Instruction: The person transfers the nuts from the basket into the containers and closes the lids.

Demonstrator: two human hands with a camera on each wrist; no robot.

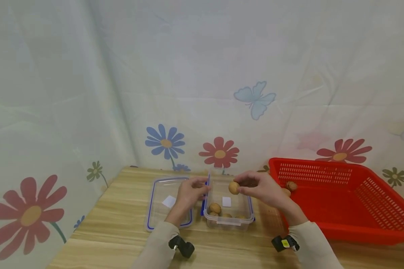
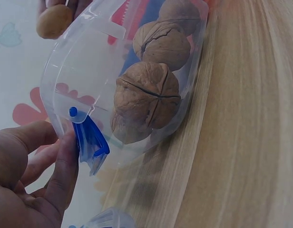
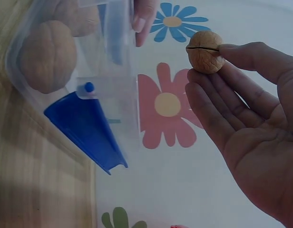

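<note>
My right hand (image 1: 260, 189) pinches a walnut (image 1: 233, 187) between thumb and fingers, above a clear plastic food container (image 1: 229, 222). A dark seam runs across that walnut in the right wrist view. Several walnuts (image 2: 147, 94) lie on the container's floor, gathered along its near side. At the container's left side, my left hand (image 1: 188, 193) grips the rim with thumb and fingers, beside a blue latch (image 2: 89, 137) that hangs open. Another blue latch (image 3: 87, 128) hangs loose on the right side.
A clear lid (image 1: 158, 209) with a blue seal lies on the wooden table (image 1: 104, 231), left of the container. To the right stands a large red plastic basket (image 1: 333, 228), with walnuts (image 1: 291, 186) at its left end. A flower-printed curtain (image 1: 202, 74) hangs behind the table.
</note>
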